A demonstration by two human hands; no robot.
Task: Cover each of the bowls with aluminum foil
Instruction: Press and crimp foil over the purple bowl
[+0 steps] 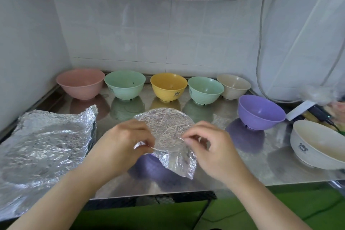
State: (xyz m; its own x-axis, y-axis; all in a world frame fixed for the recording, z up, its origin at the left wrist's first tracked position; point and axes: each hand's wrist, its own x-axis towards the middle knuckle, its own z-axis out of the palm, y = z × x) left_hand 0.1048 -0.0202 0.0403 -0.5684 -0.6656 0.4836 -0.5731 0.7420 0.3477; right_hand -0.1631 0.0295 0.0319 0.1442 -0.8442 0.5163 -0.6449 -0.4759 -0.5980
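Note:
A purple bowl (147,160) stands in the middle of the steel counter under a crinkled sheet of aluminum foil (165,125). My left hand (123,145) pinches the foil's near-left edge. My right hand (211,147) pinches the foil's near-right edge, and a foil flap hangs down between them. Along the back stand uncovered bowls: pink (80,83), green (124,84), yellow (168,86), a second green (205,89), beige (233,86). Another purple bowl (261,111) sits uncovered at the right.
A large crumpled foil sheet (44,147) lies on the counter's left side, overhanging the front edge. A big white bowl (317,144) leans at the far right beside utensils and a cable (317,113). Tiled walls close off the back and left. The counter's front edge (149,192) is near.

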